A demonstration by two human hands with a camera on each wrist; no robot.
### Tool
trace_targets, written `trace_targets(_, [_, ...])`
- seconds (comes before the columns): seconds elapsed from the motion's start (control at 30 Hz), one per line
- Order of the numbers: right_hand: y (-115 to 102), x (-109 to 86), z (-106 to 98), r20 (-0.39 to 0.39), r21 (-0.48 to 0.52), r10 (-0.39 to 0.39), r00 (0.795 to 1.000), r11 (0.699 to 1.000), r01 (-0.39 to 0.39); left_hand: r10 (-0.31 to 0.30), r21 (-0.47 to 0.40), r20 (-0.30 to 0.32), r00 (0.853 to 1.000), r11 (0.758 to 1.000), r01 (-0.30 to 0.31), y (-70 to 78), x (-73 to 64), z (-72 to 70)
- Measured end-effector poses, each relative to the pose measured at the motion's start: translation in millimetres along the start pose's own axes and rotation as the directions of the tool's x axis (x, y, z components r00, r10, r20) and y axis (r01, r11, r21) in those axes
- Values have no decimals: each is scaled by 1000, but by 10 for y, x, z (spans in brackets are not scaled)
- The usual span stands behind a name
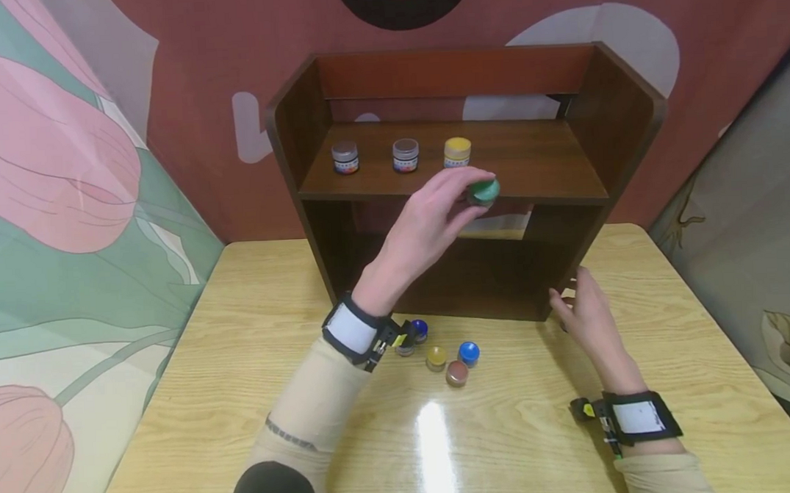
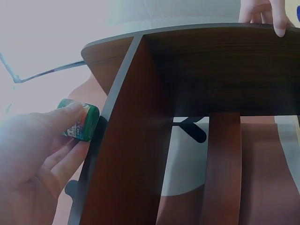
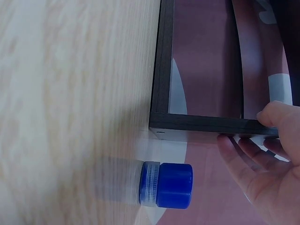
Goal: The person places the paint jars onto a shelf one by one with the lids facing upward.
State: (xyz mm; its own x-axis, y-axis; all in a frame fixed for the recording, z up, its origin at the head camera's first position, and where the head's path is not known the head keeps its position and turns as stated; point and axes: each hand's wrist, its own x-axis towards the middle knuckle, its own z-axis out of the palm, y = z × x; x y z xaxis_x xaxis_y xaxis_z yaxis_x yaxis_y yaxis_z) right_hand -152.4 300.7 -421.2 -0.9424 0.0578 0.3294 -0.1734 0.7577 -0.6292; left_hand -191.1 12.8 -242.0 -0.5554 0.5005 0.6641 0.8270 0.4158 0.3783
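My left hand (image 1: 427,216) pinches a small green paint jar (image 1: 484,191) between thumb and fingers, at the front edge of the upper shelf. In the left wrist view the green jar (image 2: 84,119) is tilted beside the shelf board (image 2: 126,140). My right hand (image 1: 590,319) grips the right side panel of the dark brown wooden shelf unit (image 1: 469,273). Its thumb and fingers lie on opposite sides of that panel (image 3: 206,123) in the right wrist view. Near the panel's foot, a blue-lidded jar (image 3: 174,185) stands on the table.
On the upper shelf stand a grey-lidded jar (image 1: 345,157), a brown-lidded jar (image 1: 405,155) and a yellow jar (image 1: 457,152). Several more jars, including a blue jar (image 1: 469,353) and a reddish-brown jar (image 1: 457,374), sit on the wooden table (image 1: 509,433) before the unit.
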Motion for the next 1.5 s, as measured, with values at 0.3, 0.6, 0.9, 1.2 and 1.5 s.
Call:
trace_targets(0.3, [-12,-2,3,-10,5,-10,1000,1000,10,20,45,-21,1000,999,-19,28,121,70])
trace_targets(0.6, [-18,-2,7,-4,11,0,1000,1000,0,-42,111,34,999,993,38,116,238,114])
trace_targets(0.9, [1,-10,16,-9,14,-6,1000,1000,6,-84,187,61,995,980,71,182,386,168])
trace_targets(1.2, [-1,-16,23,-11,14,-4,1000,1000,5,-130,272,117,985,958,94,249,564,235])
trace_targets(1.5, [-6,-20,23,-13,11,-11,1000,1000,11,-177,276,158,971,952,129,271,671,282])
